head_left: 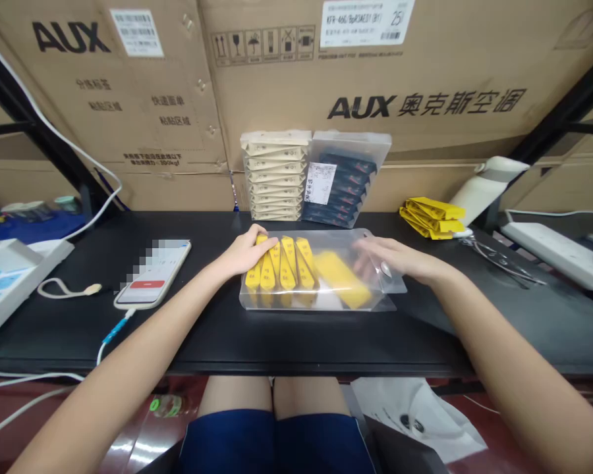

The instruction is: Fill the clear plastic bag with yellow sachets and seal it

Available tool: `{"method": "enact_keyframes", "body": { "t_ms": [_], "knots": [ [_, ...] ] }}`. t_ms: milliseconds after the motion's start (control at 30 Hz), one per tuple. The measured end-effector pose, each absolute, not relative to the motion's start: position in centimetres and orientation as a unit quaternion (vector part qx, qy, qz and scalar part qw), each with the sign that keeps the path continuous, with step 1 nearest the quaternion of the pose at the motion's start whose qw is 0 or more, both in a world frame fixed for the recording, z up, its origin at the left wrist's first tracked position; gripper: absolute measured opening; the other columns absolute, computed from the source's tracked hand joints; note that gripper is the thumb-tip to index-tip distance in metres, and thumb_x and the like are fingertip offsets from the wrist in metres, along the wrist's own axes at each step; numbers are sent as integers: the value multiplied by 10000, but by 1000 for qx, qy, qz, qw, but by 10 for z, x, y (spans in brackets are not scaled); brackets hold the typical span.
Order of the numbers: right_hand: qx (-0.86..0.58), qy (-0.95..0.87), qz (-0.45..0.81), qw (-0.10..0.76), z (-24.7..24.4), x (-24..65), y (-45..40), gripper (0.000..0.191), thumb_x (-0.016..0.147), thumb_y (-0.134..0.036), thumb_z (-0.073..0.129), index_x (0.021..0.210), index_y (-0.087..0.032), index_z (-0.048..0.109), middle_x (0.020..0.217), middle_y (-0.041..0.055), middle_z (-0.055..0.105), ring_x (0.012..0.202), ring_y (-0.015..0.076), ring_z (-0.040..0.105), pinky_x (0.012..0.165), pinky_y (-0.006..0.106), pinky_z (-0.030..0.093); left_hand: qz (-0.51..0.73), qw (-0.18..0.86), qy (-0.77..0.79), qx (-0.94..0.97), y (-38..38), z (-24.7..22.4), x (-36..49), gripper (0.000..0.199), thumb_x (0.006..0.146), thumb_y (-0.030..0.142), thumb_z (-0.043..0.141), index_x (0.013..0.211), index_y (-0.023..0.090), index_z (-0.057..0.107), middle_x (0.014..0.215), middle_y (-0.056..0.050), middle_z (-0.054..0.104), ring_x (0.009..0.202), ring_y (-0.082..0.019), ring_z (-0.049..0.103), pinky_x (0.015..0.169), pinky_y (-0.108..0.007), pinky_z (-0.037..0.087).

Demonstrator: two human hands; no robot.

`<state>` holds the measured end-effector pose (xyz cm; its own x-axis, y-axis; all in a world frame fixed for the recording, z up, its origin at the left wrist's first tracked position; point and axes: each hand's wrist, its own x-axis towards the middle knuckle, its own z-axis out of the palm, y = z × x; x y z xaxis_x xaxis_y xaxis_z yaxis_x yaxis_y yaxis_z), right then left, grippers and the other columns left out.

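Note:
A clear plastic box [277,301] lies on its side on the black table, its flap end to the right. Several yellow packets [287,263] stand in a slanted row in its left half. Another yellow packet [344,282], smeared by motion, lies tilted in the right half. My left hand [252,251] is closed on the box's left end, thumb over the top of the packets. My right hand [393,257] reaches in at the right end. Its fingers show blurred through the plastic, close to the tilted packet; whether they touch it I cannot tell.
Behind stand a clear box of cream packets [277,178] and one of dark packets [348,181]. To the right are stacked yellow packets [432,217], a white bottle [489,187], glasses [501,260] and a power strip [563,253]. A phone [153,276] on a cable lies left.

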<state>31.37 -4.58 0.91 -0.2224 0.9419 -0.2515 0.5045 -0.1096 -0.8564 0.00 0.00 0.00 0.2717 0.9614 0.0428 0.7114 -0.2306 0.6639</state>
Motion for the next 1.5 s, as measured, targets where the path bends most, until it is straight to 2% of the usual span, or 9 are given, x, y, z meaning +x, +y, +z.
{"method": "enact_keyframes", "body": {
  "t_ms": [133,233,467,667,833,933,1067,1300,1500],
  "knots": [
    [-531,-571,565,269,4,308,-41,486,833,-606,452,1138,-245,566,1054,81,687,925,240,656,749,347,554,235,275,553,750,0,0,-1,448,815,588,425,1058,217,495,1122,-87,624,1014,-244,593,863,-344,454],
    [-482,-553,618,282,-1,303,-40,480,858,-593,412,1146,-251,586,1257,63,605,1146,252,570,948,368,481,240,280,549,750,0,-1,0,446,813,589,424,1047,217,497,1115,-85,627,1013,-241,595,865,-341,458],
    [-459,-633,556,282,-3,278,-47,415,848,-430,544,1240,-294,542,1426,-5,452,1307,220,410,1096,348,320,253,296,537,749,-1,-3,5,399,802,562,457,996,216,504,1077,-81,633,969,-233,607,841,-341,466],
    [-454,-610,572,308,-7,264,-51,633,713,-308,716,1296,-299,470,1425,25,444,1248,240,480,1051,381,396,255,300,534,749,-2,-3,6,397,792,552,460,975,204,513,1054,-89,638,937,-237,609,815,-339,467],
    [-439,-521,655,325,-1,268,-50,507,735,-283,702,1218,-251,552,1265,55,602,1123,245,589,952,339,493,259,305,526,750,-2,-3,5,402,795,563,453,957,199,503,1068,-97,628,964,-247,600,835,-352,458],
    [-508,-490,626,330,-1,274,-45,440,776,-408,649,1174,-237,578,1147,72,665,954,220,663,757,294,570,263,309,527,746,-2,-3,5,403,795,567,452,946,196,495,1069,-104,624,965,-251,597,834,-355,452],
    [-555,-512,578,312,-7,282,-39,450,776,-490,626,1143,-232,591,968,66,714,699,170,668,535,243,540,268,321,535,734,-1,-4,6,394,781,565,484,927,200,490,1049,-93,620,937,-245,599,806,-348,451],
    [-460,-536,659,258,-4,285,-48,713,610,-203,791,1266,-248,515,1091,52,683,780,165,683,650,241,561,356,438,515,645,8,-14,8,309,724,435,621,886,199,503,882,-20,590,833,-188,590,714,-281,459],
    [-489,-516,649,271,-7,293,-41,553,663,-297,767,1176,-197,584,878,44,716,711,160,681,579,212,545,405,465,515,596,11,-15,7,253,725,327,655,883,187,514,877,-21,599,821,-177,601,727,-283,475]
  ]
}}
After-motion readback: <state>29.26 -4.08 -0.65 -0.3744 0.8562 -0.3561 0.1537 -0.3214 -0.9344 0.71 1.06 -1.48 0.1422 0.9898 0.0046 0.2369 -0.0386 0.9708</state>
